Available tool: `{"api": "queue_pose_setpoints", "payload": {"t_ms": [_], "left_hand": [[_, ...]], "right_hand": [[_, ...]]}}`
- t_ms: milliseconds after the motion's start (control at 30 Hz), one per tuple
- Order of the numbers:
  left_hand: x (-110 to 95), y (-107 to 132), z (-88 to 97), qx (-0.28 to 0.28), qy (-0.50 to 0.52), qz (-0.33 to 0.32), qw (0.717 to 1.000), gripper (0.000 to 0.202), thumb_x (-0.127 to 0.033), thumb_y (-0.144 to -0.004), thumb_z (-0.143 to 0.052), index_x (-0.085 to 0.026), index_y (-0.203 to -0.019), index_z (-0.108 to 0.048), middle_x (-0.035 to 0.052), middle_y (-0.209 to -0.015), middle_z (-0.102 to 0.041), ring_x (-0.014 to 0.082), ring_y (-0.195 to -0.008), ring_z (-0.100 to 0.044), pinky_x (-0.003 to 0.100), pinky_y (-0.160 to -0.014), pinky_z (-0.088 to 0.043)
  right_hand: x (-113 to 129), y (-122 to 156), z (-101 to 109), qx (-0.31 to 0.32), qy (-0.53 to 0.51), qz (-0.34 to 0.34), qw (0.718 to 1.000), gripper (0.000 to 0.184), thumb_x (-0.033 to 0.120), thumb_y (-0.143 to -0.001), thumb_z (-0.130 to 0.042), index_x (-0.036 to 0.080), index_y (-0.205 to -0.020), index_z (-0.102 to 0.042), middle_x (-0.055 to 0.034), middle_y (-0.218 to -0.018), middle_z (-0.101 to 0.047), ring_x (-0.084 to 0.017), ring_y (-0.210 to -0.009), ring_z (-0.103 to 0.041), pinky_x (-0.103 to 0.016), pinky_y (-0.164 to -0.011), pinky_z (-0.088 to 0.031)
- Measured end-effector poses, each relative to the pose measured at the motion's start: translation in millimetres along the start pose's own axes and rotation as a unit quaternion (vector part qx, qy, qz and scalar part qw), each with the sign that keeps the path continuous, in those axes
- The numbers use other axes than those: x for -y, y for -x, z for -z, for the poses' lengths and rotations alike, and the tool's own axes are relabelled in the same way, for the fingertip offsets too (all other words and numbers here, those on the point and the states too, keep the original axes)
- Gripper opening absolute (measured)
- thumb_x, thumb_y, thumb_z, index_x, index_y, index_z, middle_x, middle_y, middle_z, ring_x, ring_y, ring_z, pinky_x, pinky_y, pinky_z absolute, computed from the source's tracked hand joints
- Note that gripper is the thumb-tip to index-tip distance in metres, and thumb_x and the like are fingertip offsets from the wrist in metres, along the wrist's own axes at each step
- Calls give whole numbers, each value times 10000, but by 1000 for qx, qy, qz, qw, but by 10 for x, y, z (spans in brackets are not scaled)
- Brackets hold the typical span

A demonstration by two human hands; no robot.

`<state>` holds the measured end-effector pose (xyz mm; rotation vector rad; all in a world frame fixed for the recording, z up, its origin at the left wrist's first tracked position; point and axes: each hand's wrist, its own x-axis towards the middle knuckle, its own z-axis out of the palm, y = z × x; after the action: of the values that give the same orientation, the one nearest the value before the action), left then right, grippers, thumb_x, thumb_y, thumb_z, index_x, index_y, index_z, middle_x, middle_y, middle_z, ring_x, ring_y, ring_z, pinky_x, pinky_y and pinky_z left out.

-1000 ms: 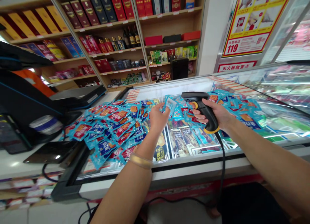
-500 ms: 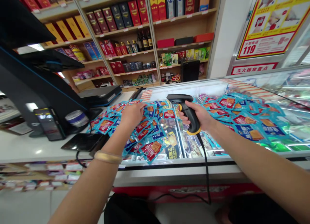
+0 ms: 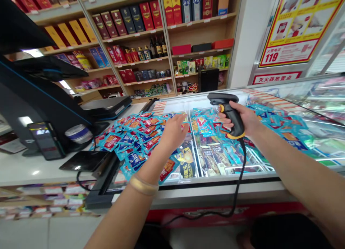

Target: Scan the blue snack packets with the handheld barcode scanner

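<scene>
My right hand [image 3: 246, 119] is closed around the grip of a black and yellow barcode scanner [image 3: 234, 116], raised above the glass top of a chest freezer, its head tilted to the left. A cord hangs from its base. My left hand [image 3: 174, 132], with a gold bangle on the wrist, is over the right side of a heap of small blue and red snack packets [image 3: 134, 134]. Its fingers reach rightward with thumb apart, and I see nothing held in them. Between the hands, a light blue packet [image 3: 204, 126] lies on the glass among others.
More packets [image 3: 289, 125] lie on the right of the freezer glass [image 3: 215, 171]. On the left counter stand a phone [image 3: 44, 139], a roll of tape [image 3: 78, 134], a black flat pad [image 3: 83, 161] and a checkout screen stand [image 3: 40, 94]. Shelves of boxed bottles rise behind.
Both hands have moved right, the scanner with the right one. My left hand has opened over the heap's right edge. A light blue packet now shows between the hands.
</scene>
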<state>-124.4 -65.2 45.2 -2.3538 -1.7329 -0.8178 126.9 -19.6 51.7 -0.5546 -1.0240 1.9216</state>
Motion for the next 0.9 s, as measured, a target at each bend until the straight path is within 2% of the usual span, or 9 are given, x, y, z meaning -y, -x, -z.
{"api": "queue_pose_setpoints", "payload": {"t_ms": [100, 200, 300, 400, 533, 633, 733, 833, 900], "left_hand": [[-381, -116, -299, 33, 72, -31, 996, 422, -276, -884, -543, -165, -1291, -564, 127, -1343, -599, 252, -1266, -539, 428, -1103, -402], [-655, -211, -599, 51, 161, -44, 985, 494, -326, -796, -669, -157, -1254, -593, 161, -1326, -602, 305, -1277, -527, 441, -1106, -393], [-774, -262, -833, 71, 219, -41, 972, 604, -354, -675, -777, -176, -1225, -602, 172, -1306, -610, 349, -1275, -519, 463, -1103, -379], [-771, -264, -943, 88, 259, -32, 961, 614, -319, -632, -804, -205, -1202, -604, 155, -1272, -636, 349, -1226, -553, 481, -1082, -389], [-712, -227, -893, 89, 296, -15, 951, 574, -271, -612, -811, -210, -1159, -648, 153, -1238, -650, 355, -1206, -557, 486, -1082, -384], [-667, -200, -777, 99, 285, -11, 953, 627, -322, -581, -830, -215, -1176, -665, 146, -1210, -657, 358, -1201, -550, 482, -1070, -399], [-608, -193, -658, 120, 265, -22, 956, 634, -359, -592, -813, -226, -1195, -670, 123, -1155, -674, 323, -1131, -587, 468, -1034, -434], [-549, -212, -562, 115, 276, -25, 954, 543, -364, -621, -788, -238, -1142, -705, 112, -1088, -694, 279, -1004, -630, 457, -969, -479], [-525, -234, -514, 97, 315, -20, 944, 401, -368, -654, -768, -250, -1037, -744, 98, -1023, -710, 248, -918, -639, 426, -899, -514]], "right_hand": [[148, 143, 274, -39, 11, 29, 999, 218, 384, -906, -491, 177, -886, -556, -18, -687, -477, -95, -490, -389, -187, -362, -373], [173, 239, 444, -56, 3, 46, 997, 205, 377, -898, -511, 177, -887, -557, -17, -685, -476, -93, -489, -383, -187, -366, -366], [138, 252, 498, -55, 7, 41, 998, 215, 392, -891, -527, 179, -870, -544, -15, -681, -462, -94, -479, -373, -195, -362, -361], [108, 216, 489, -51, 1, 41, 998, 214, 394, -887, -529, 182, -866, -530, -13, -677, -462, -100, -482, -389, -196, -362, -367], [108, 197, 462, -38, -19, 36, 998, 208, 385, -892, -518, 177, -874, -529, -15, -674, -476, -100, -490, -413, -186, -374, -378], [116, 209, 455, -34, -23, 44, 998, 210, 386, -893, -518, 177, -885, -537, -13, -679, -478, -98, -489, -412, -186, -372, -377], [117, 215, 460, -35, -14, 49, 998, 229, 400, -891, -525, 172, -874, -543, -13, -683, -478, -96, -487, -408, -193, -376, -381], [111, 212, 464, -33, -6, 54, 998, 238, 409, -890, -528, 175, -851, -539, -13, -682, -475, -93, -486, -403, -195, -382, -386], [106, 212, 462, -33, 0, 58, 998, 233, 407, -889, -531, 176, -859, -542, -13, -683, -474, -94, -483, -396, -195, -377, -382]]}}
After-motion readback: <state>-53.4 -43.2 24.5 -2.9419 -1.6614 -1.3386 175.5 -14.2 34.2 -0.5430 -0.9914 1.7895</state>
